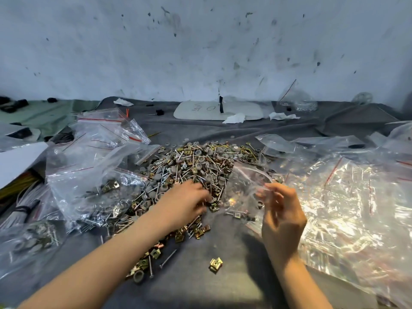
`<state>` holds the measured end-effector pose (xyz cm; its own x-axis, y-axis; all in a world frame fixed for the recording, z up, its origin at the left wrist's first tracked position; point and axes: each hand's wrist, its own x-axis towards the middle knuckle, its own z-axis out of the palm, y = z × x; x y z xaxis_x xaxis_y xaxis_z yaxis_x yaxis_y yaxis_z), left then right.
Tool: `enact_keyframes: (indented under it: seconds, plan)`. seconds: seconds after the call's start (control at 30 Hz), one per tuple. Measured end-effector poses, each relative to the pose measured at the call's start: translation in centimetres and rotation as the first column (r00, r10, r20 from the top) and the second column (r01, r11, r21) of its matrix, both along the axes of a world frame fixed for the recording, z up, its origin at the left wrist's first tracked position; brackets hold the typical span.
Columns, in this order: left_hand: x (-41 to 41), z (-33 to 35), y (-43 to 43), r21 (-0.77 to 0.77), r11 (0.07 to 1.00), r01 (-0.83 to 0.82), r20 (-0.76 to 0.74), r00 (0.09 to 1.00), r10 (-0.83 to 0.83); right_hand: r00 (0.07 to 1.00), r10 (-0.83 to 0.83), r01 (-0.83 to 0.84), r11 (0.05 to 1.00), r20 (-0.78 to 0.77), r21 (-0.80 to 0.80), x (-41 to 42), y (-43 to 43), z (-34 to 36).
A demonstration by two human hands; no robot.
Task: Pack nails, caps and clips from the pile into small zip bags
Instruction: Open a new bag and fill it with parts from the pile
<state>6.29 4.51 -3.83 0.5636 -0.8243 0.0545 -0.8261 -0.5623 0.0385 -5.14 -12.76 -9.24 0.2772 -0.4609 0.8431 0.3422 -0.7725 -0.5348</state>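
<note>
Grey cloth (223,291) covers the table, and the pile (196,166) is heaped at its centre. The left hand (185,201) is laid palm down on the pile's 6 o'clock edge, with the forearm stretched in from 7 o'clock. Its fingers are bent into the pieces, but blur hides whether anything is gripped. The right hand (283,215) is raised at 3 o'clock of the left hand, wrist upright. Its thumb and fingertips are pinched on the mouth of a small clear bag (245,184), which is held against the pile's 4 o'clock edge. A few clips (215,264) seem to lie in or under that bag.

Crinkled clear zip bags with red seal lines are heaped at 9 o'clock (89,166); one holds a clip and nails (167,259). A glossier bag heap (356,208) is spread at 3 o'clock. At 8 o'clock a packed bag (33,237) holds caps (138,275) and nails.

Pile and spill toward 6 o'clock are made up of thin nails, round grey caps and folded brass-coloured clips.
</note>
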Motion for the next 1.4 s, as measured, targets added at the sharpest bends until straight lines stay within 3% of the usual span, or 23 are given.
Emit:
enact_keyframes:
  seconds: [0.07,0.2,0.5,0.57,0.67,0.77,0.83,0.9,0.97,1.03,1.17,1.23,1.33,1.4]
  plan:
    - [0.1,-1.3,0.2,0.08,0.997,-0.01,0.072,0.997,0.004,0.999,-0.035,0.036,0.998,0.029,-0.059,-0.3,-0.1,0.0]
    - [-0.2,-1.5,-0.1,0.078,0.997,-0.024,0.136,0.991,0.013,0.998,-0.048,0.052,0.99,0.035,-0.129,-0.8,0.2,0.5]
    - [0.1,-0.7,-0.2,0.087,0.996,0.009,0.144,0.989,-0.022,0.999,0.045,-0.042,0.975,0.012,-0.219,-0.5,1.0,0.4]
    - [0.1,-0.7,-0.1,0.028,0.999,0.017,0.14,0.99,-0.021,0.999,0.041,-0.042,0.971,-0.012,-0.236,-0.4,1.2,0.2]
    - [0.0,0.0,0.4,-0.195,0.981,-0.01,0.004,1.0,0.012,0.997,0.031,-0.047,0.969,-0.067,-0.243,-0.2,1.3,0.0]
    - [-0.8,0.5,0.6,-0.491,0.86,-0.141,-0.236,0.972,0.025,0.996,0.015,-0.039,0.963,-0.09,-0.266,-0.1,1.4,0.1]
    - [-2.0,0.4,0.4,-0.623,0.711,-0.327,-0.504,0.862,-0.046,0.995,-0.005,-0.026,0.955,-0.104,-0.295,-0.1,1.5,0.2]
    - [-3.4,-0.1,-0.2,-0.657,0.562,-0.503,-0.685,0.709,-0.165,0.992,-0.011,-0.027,0.954,-0.126,-0.299,-0.2,1.6,0.2]
    - [-4.7,-0.8,-1.0,-0.643,0.444,-0.624,-0.758,0.602,-0.251,0.988,0.016,-0.057,0.963,-0.155,-0.264,-0.3,1.7,0.4]
    - [-5.6,-1.3,-1.6,-0.629,0.402,-0.666,-0.777,0.548,-0.309,0.982,0.039,-0.08,0.972,-0.185,-0.22,-0.3,1.7,0.4]
    - [-5.9,-1.6,-1.7,-0.646,0.439,-0.624,-0.759,0.583,-0.29,0.971,0.067,-0.097,0.987,-0.228,-0.125,-0.4,1.7,0.6]
    - [-5.4,-1.4,-1.2,-0.67,0.478,-0.567,-0.717,0.661,-0.22,0.971,0.063,-0.093,0.988,-0.232,-0.122,-0.4,1.8,0.7]
    - [-3.9,-1.3,-0.4,-0.649,0.648,-0.399,-0.523,0.852,0.002,0.969,0.055,-0.088,0.988,-0.239,-0.127,-0.2,1.8,0.7]
    - [-3.1,-1.5,0.3,-0.561,0.788,-0.254,-0.303,0.949,0.089,0.968,0.049,-0.082,0.988,-0.246,-0.128,-0.1,1.7,0.7]
